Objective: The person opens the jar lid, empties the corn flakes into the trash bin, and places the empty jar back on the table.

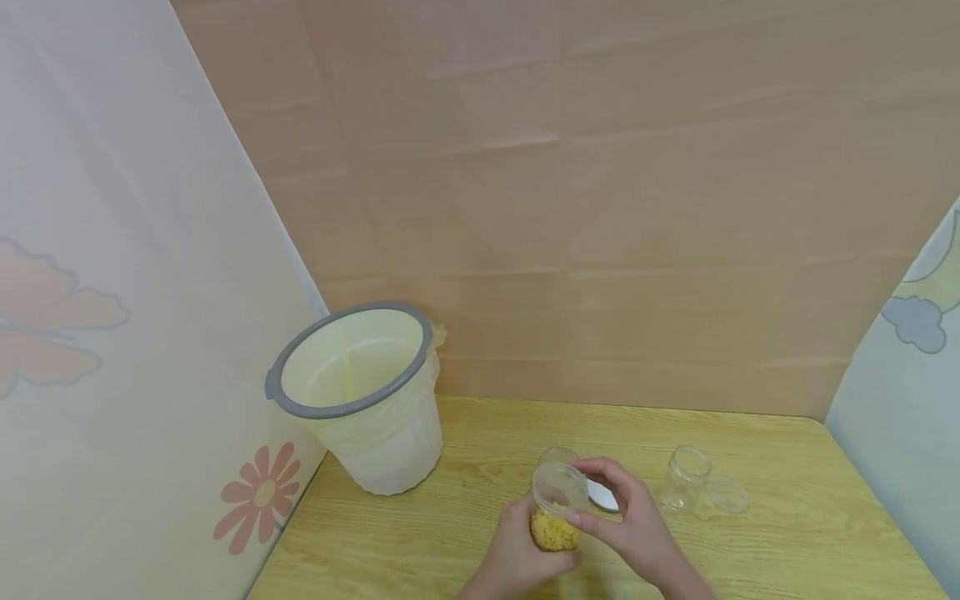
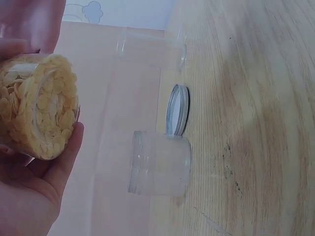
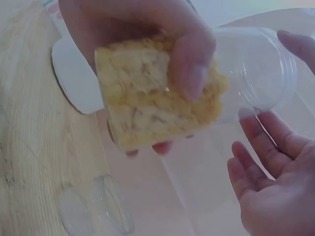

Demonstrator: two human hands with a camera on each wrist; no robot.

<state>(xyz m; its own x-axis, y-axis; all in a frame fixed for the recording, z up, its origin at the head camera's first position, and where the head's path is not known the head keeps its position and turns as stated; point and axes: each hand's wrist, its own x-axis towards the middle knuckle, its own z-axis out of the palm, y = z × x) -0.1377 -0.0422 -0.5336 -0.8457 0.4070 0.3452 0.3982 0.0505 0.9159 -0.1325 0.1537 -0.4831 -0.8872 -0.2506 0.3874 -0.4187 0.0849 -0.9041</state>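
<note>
My left hand (image 1: 517,546) grips a clear jar of yellow flakes (image 1: 555,529), its fingers curled round the side. The flakes (image 3: 147,98) fill the lower part, and the upper part is see-through. At the jar's mouth is a clear lid (image 1: 561,485). My right hand (image 1: 633,525) holds this lid by its rim, thumb on one side and fingers on the other. In the left wrist view the jar's base faces the camera, packed with flakes (image 2: 51,103). The left thumb (image 3: 192,73) presses along the jar's wall in the right wrist view.
Behind the hands stands an empty clear jar (image 1: 557,455), with a silver screw lid (image 2: 178,110) near it. Farther right are another clear jar (image 1: 686,475) and a clear lid (image 1: 727,495). A white bin with a grey rim (image 1: 352,408) stands at the left, against the wall sheet.
</note>
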